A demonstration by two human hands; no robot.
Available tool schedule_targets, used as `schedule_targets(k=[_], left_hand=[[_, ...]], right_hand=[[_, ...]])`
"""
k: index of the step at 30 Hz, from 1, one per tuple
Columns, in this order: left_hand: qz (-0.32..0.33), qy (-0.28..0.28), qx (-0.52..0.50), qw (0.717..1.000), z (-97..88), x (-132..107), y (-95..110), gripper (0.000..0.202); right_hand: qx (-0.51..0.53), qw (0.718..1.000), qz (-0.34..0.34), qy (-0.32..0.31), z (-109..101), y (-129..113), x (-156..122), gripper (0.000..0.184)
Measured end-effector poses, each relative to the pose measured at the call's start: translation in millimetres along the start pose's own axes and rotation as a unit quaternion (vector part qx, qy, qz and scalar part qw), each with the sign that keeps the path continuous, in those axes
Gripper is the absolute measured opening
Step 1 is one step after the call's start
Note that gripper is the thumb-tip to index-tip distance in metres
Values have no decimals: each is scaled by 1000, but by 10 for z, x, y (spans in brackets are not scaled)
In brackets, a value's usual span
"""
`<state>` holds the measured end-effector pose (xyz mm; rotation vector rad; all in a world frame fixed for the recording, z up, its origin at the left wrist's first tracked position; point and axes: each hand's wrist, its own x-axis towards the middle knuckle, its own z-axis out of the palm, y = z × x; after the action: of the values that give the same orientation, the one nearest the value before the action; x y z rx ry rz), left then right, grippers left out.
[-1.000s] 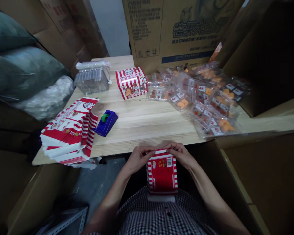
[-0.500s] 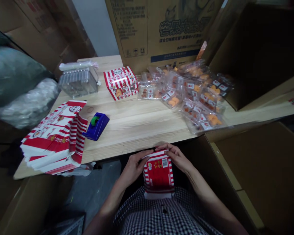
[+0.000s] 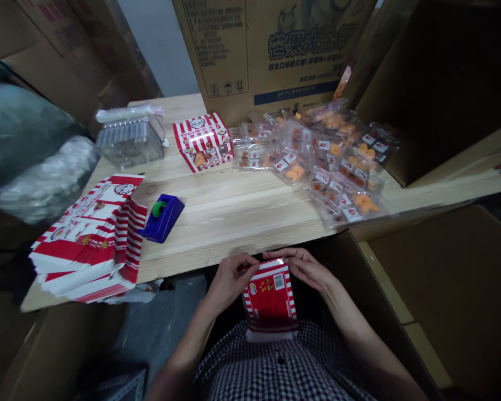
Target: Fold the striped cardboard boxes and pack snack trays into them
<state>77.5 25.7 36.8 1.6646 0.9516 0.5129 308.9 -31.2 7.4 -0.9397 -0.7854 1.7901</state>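
A red-and-white striped carton point(image 3: 269, 298) stands upright against my checked shirt, just below the table's front edge. My left hand point(image 3: 229, 277) pinches its top left corner. My right hand point(image 3: 303, 267) is closed over the top right flap, fingers laid along the upper edge. A strip of clear tape seems to glint on that top edge. Both hands grip the carton.
On the wooden table point(image 3: 234, 211) lie a stack of flat striped cartons point(image 3: 89, 239), a blue tape dispenser point(image 3: 162, 210), a finished striped box point(image 3: 202, 142), clear plastic trays point(image 3: 129, 139) and several snack packets point(image 3: 321, 161). Large cardboard boxes point(image 3: 275, 50) stand behind and at right.
My hands and the carton stayed at the table edge. My fingers have slid inward along the carton's top. The view shifted slightly to the right.
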Motion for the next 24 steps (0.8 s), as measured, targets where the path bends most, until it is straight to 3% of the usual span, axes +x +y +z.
schedule_targets(k=[9, 15, 19, 24], left_hand=[[31, -19, 64, 997, -43, 78, 81, 14], [101, -32, 45, 993, 54, 173, 140, 20], [83, -38, 87, 992, 76, 158, 106, 22], [127, -104, 120, 979, 12, 164, 190, 27]], right_hand=[[5, 1000, -15, 20, 96, 81, 18, 32], [32, 998, -43, 20, 151, 97, -19, 47], [14, 999, -33, 11, 76, 161, -77, 45], [-56, 997, -47, 24, 23, 205, -60, 44]])
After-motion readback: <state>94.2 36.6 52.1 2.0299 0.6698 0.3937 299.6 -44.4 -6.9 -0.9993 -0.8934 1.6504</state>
